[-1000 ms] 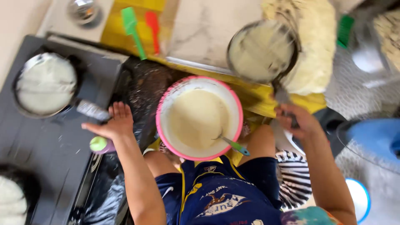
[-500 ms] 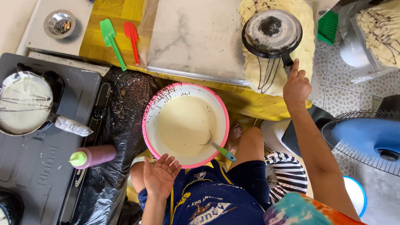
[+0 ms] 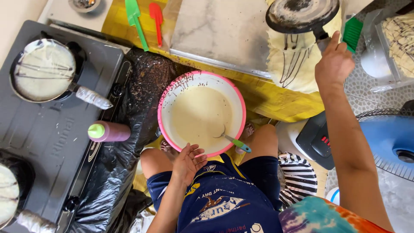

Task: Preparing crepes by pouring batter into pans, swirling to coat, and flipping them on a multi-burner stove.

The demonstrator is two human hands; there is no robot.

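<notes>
Head view: our right hand (image 3: pixel 334 64) at 1 o'clock grips the handle of an upturned dark pan (image 3: pixel 302 15) over the stacked crepes (image 3: pixel 297 64). Our left hand (image 3: pixel 188 162), fingers spread and holding nothing, touches the pink batter bowl (image 3: pixel 201 113) rim at 6 o'clock.

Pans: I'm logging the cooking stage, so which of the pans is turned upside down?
The pan gripped by the right hand, held bottom-up over the crepe pile. The stove pan sits upright, batter showing.
</notes>
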